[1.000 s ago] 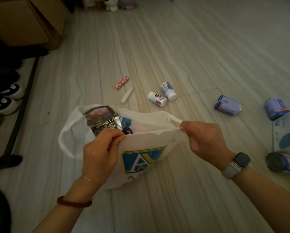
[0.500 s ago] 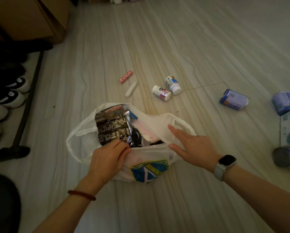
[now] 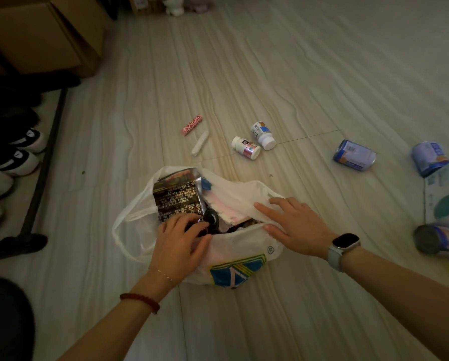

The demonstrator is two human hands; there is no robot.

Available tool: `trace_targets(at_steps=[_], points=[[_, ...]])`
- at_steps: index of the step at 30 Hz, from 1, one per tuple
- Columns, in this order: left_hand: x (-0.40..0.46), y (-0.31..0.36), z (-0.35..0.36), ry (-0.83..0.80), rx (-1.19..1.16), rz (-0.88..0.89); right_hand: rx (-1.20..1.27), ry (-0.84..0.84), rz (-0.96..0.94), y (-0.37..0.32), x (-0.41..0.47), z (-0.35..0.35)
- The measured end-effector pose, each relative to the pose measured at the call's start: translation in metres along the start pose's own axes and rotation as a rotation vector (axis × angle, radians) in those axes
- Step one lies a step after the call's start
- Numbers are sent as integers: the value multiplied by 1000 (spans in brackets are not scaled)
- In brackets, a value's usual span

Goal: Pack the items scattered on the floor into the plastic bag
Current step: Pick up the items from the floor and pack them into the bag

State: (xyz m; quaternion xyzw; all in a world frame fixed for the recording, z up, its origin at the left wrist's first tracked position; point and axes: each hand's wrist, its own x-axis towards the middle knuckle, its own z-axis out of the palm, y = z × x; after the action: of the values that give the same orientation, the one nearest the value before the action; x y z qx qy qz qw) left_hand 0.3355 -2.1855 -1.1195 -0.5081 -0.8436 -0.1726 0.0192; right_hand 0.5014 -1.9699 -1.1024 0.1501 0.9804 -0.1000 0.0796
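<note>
- Plastic bag [image 3: 244,246], white with a blue and yellow logo, lies open-mouthed on the pale floor [image 3: 296,74]; a dark foil packet [image 3: 177,196] sticks out of it.
- Left hand [image 3: 179,241] rests at the bag's mouth, fingers curled over a small black round item [image 3: 210,218]; whether it truly grips it, I cannot tell.
- Right hand [image 3: 296,227] lies flat on the bag's far rim, fingers straight and spread, holding nothing.
- Beyond the bag: a pink patterned tube [image 3: 192,125], a white tube [image 3: 200,143], two white pill bottles [image 3: 245,148] [image 3: 263,135].
- To the right: a blue can [image 3: 354,155] on its side.
</note>
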Motion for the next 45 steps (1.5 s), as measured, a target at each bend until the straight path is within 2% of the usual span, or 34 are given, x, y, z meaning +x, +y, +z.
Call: trace_targets(at_steps=[5, 8, 12, 15, 20, 22, 24, 26, 28, 31, 33, 37, 42, 45], points=[[34, 38, -13, 106, -29, 114, 115, 272, 33, 12, -18, -18], [68, 71, -16, 124, -65, 244, 199, 353, 135, 33, -35, -25], [109, 130, -1, 73, -150, 345, 310, 470, 377, 91, -72, -27], [126, 176, 27, -9, -150, 468, 375, 597, 695, 144, -119, -18], [149, 258, 88, -223, -120, 646, 386, 560, 1142, 207, -203, 25], [156, 296, 111, -291, -131, 677, 356, 436, 1272, 219, -225, 46], [163, 337, 134, -394, -199, 622, 356, 274, 1344, 222, -242, 68], [166, 376, 156, -545, -309, 468, 426, 187, 1376, 220, -253, 87], [161, 407, 178, -656, -410, 335, 463, 202, 1383, 218, -259, 98], [150, 426, 209, -731, -350, 318, 453, 271, 1381, 221, -262, 106], [146, 426, 218, -699, -308, 320, 510, 299, 1367, 222, -262, 109], [149, 410, 203, -654, -393, 238, 654, 429, 1264, 216, -262, 103], [175, 355, 125, -510, -419, 298, 755, 507, 1079, 191, -245, 81], [181, 309, 71, -394, -433, 276, 800, 547, 984, 170, -210, 60]])
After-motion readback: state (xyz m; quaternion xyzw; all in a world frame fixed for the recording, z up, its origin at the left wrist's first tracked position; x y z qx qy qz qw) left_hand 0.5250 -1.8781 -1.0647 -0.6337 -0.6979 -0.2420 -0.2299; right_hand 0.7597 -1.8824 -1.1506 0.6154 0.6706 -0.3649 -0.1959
